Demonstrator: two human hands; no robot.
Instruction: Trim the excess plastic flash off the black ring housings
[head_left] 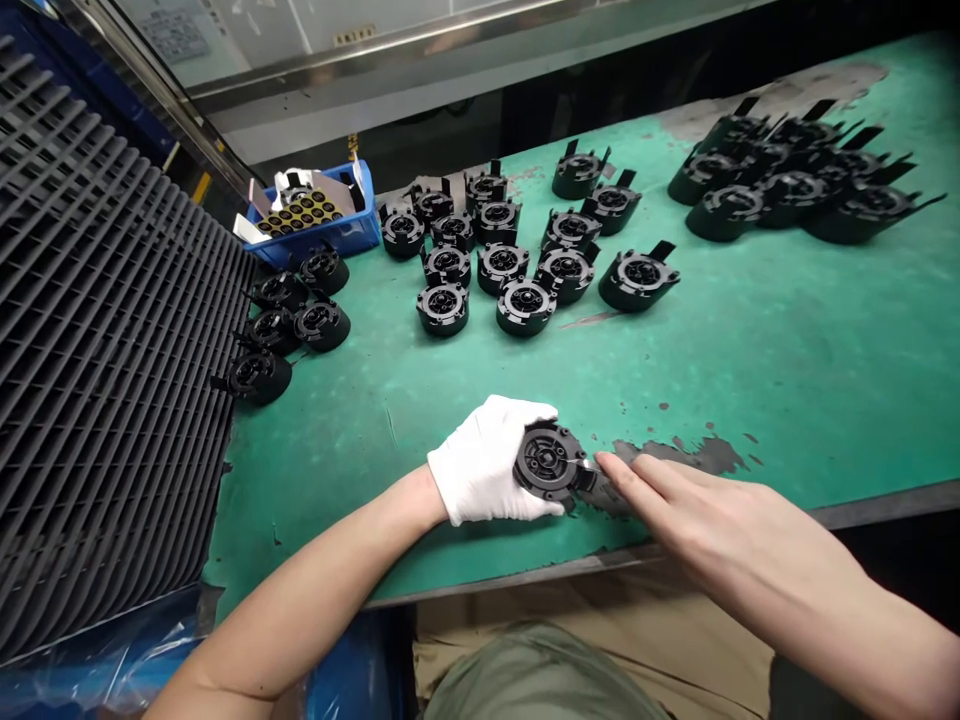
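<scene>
In the head view my left hand, in a white glove, is closed around a round black plastic part just above the front of the green bench. The part's face points up, showing rings, ribs and small holes around a central hub. My bare right hand reaches in from the right with its fingers pressed together. A small shiny tip shows between its fingertips and the part's right rim. What the fingers hold is mostly hidden behind them, so its kind is unclear.
Several similar black parts stand mid-bench, with a denser group far right and a smaller one left. Behind these is a blue bin holding a sheet of round stickers. Stacked grey grid trays rise at left.
</scene>
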